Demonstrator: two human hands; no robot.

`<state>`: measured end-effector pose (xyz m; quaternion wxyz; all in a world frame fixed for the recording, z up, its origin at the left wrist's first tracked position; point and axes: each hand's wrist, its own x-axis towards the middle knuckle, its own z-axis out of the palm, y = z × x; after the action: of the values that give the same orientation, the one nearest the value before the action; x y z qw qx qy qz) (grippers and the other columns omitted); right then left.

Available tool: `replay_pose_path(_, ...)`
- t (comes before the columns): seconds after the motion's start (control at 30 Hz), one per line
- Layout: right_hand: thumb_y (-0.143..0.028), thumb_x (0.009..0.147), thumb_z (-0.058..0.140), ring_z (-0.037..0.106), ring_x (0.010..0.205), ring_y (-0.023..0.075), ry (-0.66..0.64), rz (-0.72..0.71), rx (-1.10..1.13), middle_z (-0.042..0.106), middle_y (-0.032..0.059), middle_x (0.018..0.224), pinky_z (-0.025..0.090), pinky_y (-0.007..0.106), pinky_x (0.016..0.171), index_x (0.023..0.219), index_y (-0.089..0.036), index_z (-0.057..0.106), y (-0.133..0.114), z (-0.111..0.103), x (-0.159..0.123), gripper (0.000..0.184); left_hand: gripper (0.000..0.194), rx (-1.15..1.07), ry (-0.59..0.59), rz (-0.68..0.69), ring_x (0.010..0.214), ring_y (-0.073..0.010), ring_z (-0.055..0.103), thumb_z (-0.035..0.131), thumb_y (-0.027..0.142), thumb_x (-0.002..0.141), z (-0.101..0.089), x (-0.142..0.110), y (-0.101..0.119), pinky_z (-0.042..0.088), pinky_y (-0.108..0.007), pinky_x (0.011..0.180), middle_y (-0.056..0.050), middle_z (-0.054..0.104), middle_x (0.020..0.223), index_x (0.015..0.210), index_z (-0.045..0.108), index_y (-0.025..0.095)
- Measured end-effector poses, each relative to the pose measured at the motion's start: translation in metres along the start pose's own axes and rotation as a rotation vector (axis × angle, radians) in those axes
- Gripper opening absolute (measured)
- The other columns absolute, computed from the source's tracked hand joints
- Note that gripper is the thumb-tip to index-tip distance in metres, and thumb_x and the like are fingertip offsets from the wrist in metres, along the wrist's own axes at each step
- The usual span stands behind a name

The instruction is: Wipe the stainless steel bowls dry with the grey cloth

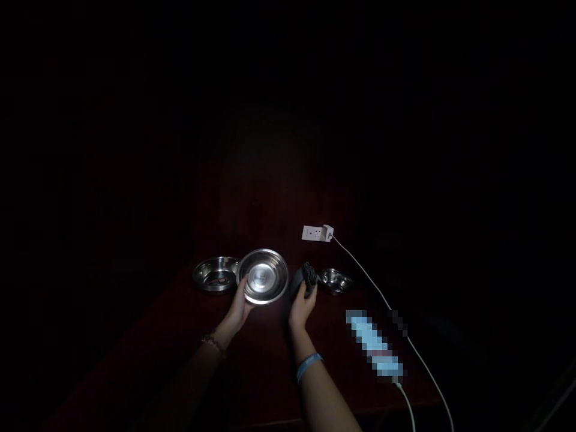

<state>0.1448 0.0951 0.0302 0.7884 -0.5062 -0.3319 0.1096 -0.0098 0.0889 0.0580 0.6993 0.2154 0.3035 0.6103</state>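
My left hand (240, 310) grips a shiny steel bowl (263, 279) by its lower left edge, thumb over the rim, the inside tilted toward me. In my right hand (302, 309) is a bunched dark cloth (303, 280), held upright just right of the bowl and apart from it. Behind the held bowl, at the left, a stack of steel dishes (215, 279) rests on the dark red table (265, 360). A smaller steel bowl (335, 280) sits to the right of the cloth.
A white wall socket (311, 233) holds a plugged-in charger (327, 233). Its white cable (366, 273) runs down the right side. A pixelated, lit blue object (374, 345) lies at the right of the table with a cable at its near end. The surroundings are very dark.
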Motion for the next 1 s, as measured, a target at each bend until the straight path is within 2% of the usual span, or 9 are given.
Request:
replay_pose_path(0.1,-0.049,0.084,0.051,0.056,0.129,0.0291,-0.01,-0.007,-0.012,0.06,0.0186,0.139,0.04,0.042,0.112,0.134,-0.009,0.057,-0.007,-0.007,0.002,0.064,0.037,-0.015,0.025,0.074,0.108,-0.0227,0.07,0.047,0.036,0.098,-0.001,0.0,-0.003,0.059,-0.038,0.089,-0.012,0.074,0.116,0.126,0.063,0.017)
replay_pose_path(0.3,-0.046,0.088,0.048,0.054,0.132,0.0277,-0.05,0.026,0.014,0.057,0.0177,0.143,0.038,0.044,0.114,0.139,-0.011,0.052,-0.011,-0.013,-0.004,0.062,0.045,0.022,-0.041,0.054,0.113,-0.0246,0.068,0.048,0.044,0.096,-0.004,0.004,-0.018,0.057,-0.042,0.095,-0.014,0.072,0.121,0.127,0.063,0.016)
replay_pose_path(0.4,-0.045,0.093,0.044,0.048,0.139,0.0249,-0.206,-0.05,0.039,0.052,0.0137,0.149,0.032,0.045,0.119,0.144,-0.016,0.05,-0.015,-0.01,-0.012,0.058,0.044,0.07,-0.057,0.066,0.121,-0.0258,0.064,0.048,0.046,0.096,-0.006,0.006,-0.025,0.052,-0.042,0.104,-0.014,0.071,0.123,0.123,0.065,0.016)
replay_pose_path(0.5,-0.048,0.095,0.045,0.037,0.147,0.0229,-0.433,-0.123,0.01,0.042,0.0092,0.158,0.025,0.045,0.123,0.147,-0.022,0.048,-0.017,-0.008,-0.021,0.058,0.048,0.098,-0.049,0.077,0.128,-0.0269,0.059,0.048,0.051,0.095,-0.01,0.012,-0.028,0.047,-0.044,0.109,-0.014,0.069,0.129,0.124,0.064,0.017)
replay_pose_path(0.57,-0.052,0.094,0.05,0.031,0.151,0.0233,-0.552,-0.115,-0.029,0.031,0.0066,0.164,0.024,0.045,0.124,0.148,-0.025,0.047,-0.016,-0.007,-0.025,0.061,0.05,0.099,-0.03,0.103,0.131,-0.0277,0.057,0.048,0.053,0.095,-0.014,0.016,-0.028,0.045,-0.046,0.111,-0.014,0.067,0.132,0.126,0.064,0.017)
replay_pose_path(0.67,-0.059,0.092,0.053,0.026,0.153,0.0248,-0.63,-0.061,-0.047,0.021,0.0047,0.167,0.025,0.045,0.123,0.148,-0.027,0.049,-0.013,-0.006,-0.028,0.065,0.051,0.094,-0.007,0.182,0.134,-0.0267,0.055,0.045,0.054,0.095,-0.018,0.021,-0.026,0.04,-0.045,0.115,-0.012,0.066,0.135,0.127,0.063,0.018)
replay_pose_path(0.77,-0.058,0.097,0.04,0.034,0.149,0.0236,-0.617,-0.065,-0.038,0.036,0.0078,0.161,0.026,0.045,0.123,0.139,-0.023,0.059,-0.012,-0.006,-0.026,0.058,0.051,0.102,-0.002,0.259,0.135,-0.0256,0.054,0.043,0.053,0.096,-0.02,0.024,-0.023,0.036,-0.042,0.119,-0.011,0.065,0.137,0.128,0.063,0.018)
replay_pose_path(0.87,-0.051,0.097,0.041,0.052,0.132,0.0227,-0.524,-0.141,-0.068,0.06,0.012,0.138,0.034,0.043,0.117,0.124,-0.02,0.066,-0.014,-0.007,-0.024,0.048,0.051,0.125,-0.015,0.316,0.137,-0.0257,0.052,0.044,0.05,0.096,-0.022,0.03,-0.025,0.034,-0.04,0.12,-0.011,0.062,0.141,0.13,0.061,0.017)
replay_pose_path(1.0,-0.043,0.091,0.054,0.06,0.11,0.0225,-0.395,-0.212,-0.155,0.066,0.0113,0.113,0.044,0.041,0.104,0.106,-0.019,0.062,-0.013,-0.009,-0.023,0.029,0.049,0.144,-0.022,0.298,0.14,-0.0248,0.048,0.045,0.045,0.097,-0.026,0.043,-0.035,0.033,-0.039,0.12,-0.011,0.056,0.147,0.133,0.059,0.014)
